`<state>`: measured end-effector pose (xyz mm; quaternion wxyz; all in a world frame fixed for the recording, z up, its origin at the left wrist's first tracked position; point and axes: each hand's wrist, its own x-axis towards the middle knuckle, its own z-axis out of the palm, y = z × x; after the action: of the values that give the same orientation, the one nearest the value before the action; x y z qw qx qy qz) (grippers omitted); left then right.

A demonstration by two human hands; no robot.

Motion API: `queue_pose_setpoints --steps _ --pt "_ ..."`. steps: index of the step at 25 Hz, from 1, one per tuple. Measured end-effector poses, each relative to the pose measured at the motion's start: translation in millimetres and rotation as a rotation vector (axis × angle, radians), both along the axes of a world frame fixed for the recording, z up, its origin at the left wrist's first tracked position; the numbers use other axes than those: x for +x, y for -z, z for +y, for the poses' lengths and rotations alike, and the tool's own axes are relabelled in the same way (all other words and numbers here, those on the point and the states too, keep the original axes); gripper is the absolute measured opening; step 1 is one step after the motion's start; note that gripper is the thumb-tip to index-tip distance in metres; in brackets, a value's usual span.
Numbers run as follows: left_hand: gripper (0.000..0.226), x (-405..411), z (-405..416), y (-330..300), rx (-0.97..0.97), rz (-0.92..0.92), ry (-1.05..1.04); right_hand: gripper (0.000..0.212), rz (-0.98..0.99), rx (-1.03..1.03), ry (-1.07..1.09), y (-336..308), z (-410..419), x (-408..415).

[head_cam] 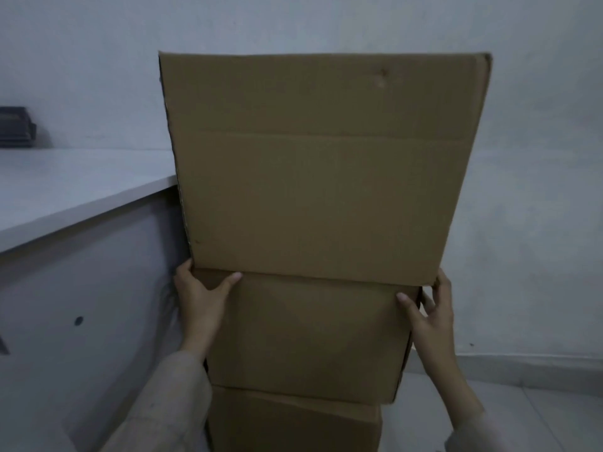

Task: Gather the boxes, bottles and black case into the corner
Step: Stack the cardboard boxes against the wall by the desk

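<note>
Three brown cardboard boxes stand stacked against the white wall beside a desk. The top box [323,164] is the largest and fills the middle of the view. It sits on a middle box [310,334], which rests on a bottom box [293,425]. My left hand [200,296] grips the middle box's upper left corner, thumb across its front, right under the top box's edge. My right hand [430,311] holds the upper right corner of the middle box, thumb on the front and fingers spread along its side. No bottles are in view.
A white desk [65,190] runs along the left, its side panel [81,305] close to the stack. A dark case-like object [16,127] sits at the desk's far left edge. Pale tiled floor [522,402] lies to the right of the boxes.
</note>
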<state>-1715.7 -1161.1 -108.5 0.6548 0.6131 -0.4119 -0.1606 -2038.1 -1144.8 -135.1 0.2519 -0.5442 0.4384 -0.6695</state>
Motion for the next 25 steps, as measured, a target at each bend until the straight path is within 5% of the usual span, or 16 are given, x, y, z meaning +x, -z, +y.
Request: queue_pose_setpoints --steps 6,15,20,25 --pt "0.096 -0.3 -0.1 2.8 0.017 -0.037 0.068 0.072 0.113 0.096 -0.087 -5.8 -5.3 16.8" --pt "0.087 -6.3 0.3 23.1 -0.002 -0.029 0.023 0.087 0.109 0.083 -0.034 2.1 -9.7 22.8" --pt "0.079 3.3 19.9 132.7 0.275 0.036 0.127 0.081 0.127 0.299 -0.06 106.3 16.3 24.9" --pt "0.076 11.8 32.0 210.8 0.479 0.031 0.224 0.105 0.144 0.522 -0.123 195.3 34.1 29.6"
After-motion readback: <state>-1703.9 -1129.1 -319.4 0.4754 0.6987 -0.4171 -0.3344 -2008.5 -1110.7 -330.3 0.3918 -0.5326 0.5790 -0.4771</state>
